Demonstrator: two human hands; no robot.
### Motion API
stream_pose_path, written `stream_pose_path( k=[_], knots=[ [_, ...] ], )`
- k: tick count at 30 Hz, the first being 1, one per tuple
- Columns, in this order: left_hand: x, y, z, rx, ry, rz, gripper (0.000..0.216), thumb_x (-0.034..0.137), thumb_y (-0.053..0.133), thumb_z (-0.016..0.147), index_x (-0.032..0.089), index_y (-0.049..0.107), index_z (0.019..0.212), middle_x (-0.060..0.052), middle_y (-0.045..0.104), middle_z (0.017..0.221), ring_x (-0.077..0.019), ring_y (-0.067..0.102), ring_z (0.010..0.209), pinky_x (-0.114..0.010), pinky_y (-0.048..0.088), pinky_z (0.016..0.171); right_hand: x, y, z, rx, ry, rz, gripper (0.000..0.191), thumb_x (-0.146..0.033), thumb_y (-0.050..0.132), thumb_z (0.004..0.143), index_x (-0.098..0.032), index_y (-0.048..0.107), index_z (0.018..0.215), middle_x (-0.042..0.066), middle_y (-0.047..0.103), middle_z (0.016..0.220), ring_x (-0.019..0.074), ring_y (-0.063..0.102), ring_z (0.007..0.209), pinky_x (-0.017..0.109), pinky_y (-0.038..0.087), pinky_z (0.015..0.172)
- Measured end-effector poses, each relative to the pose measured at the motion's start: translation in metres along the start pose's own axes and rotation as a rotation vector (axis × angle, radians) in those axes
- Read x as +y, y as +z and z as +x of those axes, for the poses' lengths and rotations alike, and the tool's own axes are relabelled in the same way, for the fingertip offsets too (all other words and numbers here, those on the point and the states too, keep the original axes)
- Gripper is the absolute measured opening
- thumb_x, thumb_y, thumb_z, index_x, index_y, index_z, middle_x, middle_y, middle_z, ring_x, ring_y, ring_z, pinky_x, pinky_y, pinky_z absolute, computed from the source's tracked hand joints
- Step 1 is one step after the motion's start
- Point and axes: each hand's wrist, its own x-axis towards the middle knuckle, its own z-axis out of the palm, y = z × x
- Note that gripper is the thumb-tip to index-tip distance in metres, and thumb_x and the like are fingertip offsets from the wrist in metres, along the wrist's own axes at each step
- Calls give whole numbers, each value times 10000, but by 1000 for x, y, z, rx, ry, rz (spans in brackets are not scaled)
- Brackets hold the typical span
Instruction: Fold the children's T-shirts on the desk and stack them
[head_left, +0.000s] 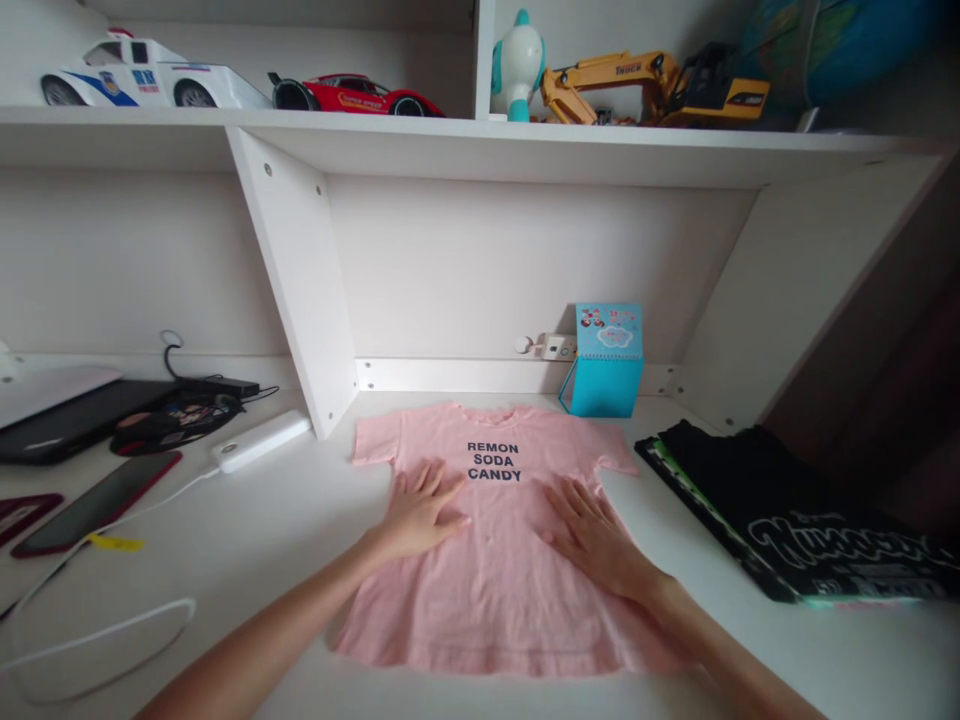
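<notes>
A pink T-shirt (502, 590) lies spread on the white desk, its collar toward the back wall and its hem toward me. Dark lettering on its chest reads "REMON SODA CANDY". My left hand (424, 515) rests flat on the left half of the shirt, below the sleeve, fingers spread. Flat on the right half lies my right hand (600, 540), its fingers also apart. Neither hand grips the cloth. Some light creases show in the lower part of the shirt.
Folded dark clothes (795, 500) are stacked at the right. A blue desk calendar (607, 370) stands behind the shirt. Leftward are a white power strip (262, 440), a phone (97, 505) and a looping white cable (105, 635). Toy vehicles, including a yellow excavator (622, 80), sit on the shelf above.
</notes>
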Motion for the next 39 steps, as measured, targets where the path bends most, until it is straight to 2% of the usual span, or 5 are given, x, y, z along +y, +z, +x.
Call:
stream_pose_path(
  k=[10, 16, 25, 34, 39],
  knots=[
    [82, -38, -32, -155, 521, -323, 555, 283, 521, 806, 298, 351, 1334, -30, 350, 1393, -222, 343, 1254, -364, 304, 1017, 1, -42, -49, -89, 395, 339, 177, -305, 460, 746, -210, 459, 596, 32, 563, 602, 175, 534, 556, 268, 349, 492],
    [141, -46, 13, -48, 757, -379, 712, 121, 572, 689, 269, 320, 1338, -32, 480, 1291, -178, 526, 1068, -253, 426, 842, -38, -72, -45, 48, 130, 1124, 206, -316, 565, 742, -153, 553, 868, 41, 617, 821, 175, 571, 765, 251, 438, 625],
    [163, -100, 46, 278, 481, -185, 117, 177, 503, 707, 208, 611, 675, 22, 619, 662, -133, 557, 640, -214, 320, 538, -105, -45, -44, 523, 463, 1296, 545, -388, 648, 654, -219, 382, 1099, 58, 579, 942, 177, 572, 773, 270, 480, 589],
    [96, -203, 38, 736, 277, -653, 210, 269, 562, 697, 159, 457, 552, 61, 352, 521, -71, 361, 503, -198, 241, 485, -51, -86, -43, 469, 329, 879, 199, -322, 473, 740, -151, 507, 645, 0, 507, 575, 120, 490, 564, 209, 384, 514],
    [35, -242, -38, 415, 263, -803, 214, 340, 648, 652, 172, 524, 602, 65, 301, 496, -43, 240, 422, -196, 187, 436, -10, -187, -82, 744, 331, 555, 304, -450, 528, 752, -183, 578, 888, 6, 577, 670, 113, 496, 573, 184, 373, 483]
  ],
)
